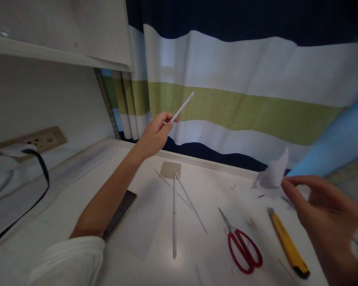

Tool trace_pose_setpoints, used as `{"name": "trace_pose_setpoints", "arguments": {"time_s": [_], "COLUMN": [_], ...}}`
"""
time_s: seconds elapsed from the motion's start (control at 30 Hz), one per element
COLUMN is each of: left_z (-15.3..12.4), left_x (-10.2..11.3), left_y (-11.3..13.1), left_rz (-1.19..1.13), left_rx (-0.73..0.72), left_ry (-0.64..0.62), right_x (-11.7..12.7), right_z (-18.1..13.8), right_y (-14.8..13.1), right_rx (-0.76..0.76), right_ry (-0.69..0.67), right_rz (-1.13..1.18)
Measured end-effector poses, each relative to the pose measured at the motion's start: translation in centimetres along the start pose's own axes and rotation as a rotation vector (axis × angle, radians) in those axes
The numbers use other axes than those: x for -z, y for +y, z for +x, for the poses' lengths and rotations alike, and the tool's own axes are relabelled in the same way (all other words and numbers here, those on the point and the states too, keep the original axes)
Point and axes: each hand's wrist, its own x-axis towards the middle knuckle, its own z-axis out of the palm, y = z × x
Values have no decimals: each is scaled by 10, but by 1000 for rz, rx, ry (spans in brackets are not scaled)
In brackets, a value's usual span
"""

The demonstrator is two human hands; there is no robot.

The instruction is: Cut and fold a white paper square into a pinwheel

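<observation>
Three sticks lie mid-way across the desk, two reaching onto a card at twelve o'clock. From the sticks, scissors lie at four, a knife beyond; a phone at nine; wall sockets at ten; a curtain at twelve.

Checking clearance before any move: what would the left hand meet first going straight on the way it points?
Probably the striped curtain, with the white stick in the left hand touching first; the gap's depth is unclear.
</observation>
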Motion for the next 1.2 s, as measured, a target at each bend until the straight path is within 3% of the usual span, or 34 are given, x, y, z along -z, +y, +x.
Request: {"name": "trace_pose_setpoints", "arguments": {"time_s": [0.07, 0.13, 0.17, 0.3, 0.4, 0.47, 0.6, 0.77, 0.87, 1.03, 1.2], "left_z": [-14, -31, -39, -61, -67, -69, -75, -77, -77, -82, -85], "left_x": [-14, -25, -31, -55, -71, -80, -91, -96, -98, -97, -93], "left_y": [37, 60, 66, 60, 54, 59, 73, 74, 68, 64, 74], "left_rz": [-206, -302, -323, -449, -523, -579, -738, -827, -930, -1072, -1123], "left_rx": [-97, -80, -51, 126, 143, 152, 249, 336, 280, 353, 395], "left_ry": [76, 106, 58, -135, -208, -287, -435, -447, -491, -626, -672], "right_x": [-8, -11, -11, -4, -3, -7, -17, -26, -32, -37, -39], "right_z": [6, 8, 8, 0, -5, -6, -7, -16, -23, -25, -26], "right_y": [-17, -27, -30, -32, -23, -15, -9, -19, -21, -18, -16], "right_rx": [11, 1, 1, -170, -392, -486, -532, -574, -585, -553, -445], "right_ry": [-34, -152, -235, -485, -561, -560, -566, -684, -720, -588, -472], "right_rz": [145, 214, 240, 405, 779, 992, 1111, 1138, 1117, 1071, 966]}}
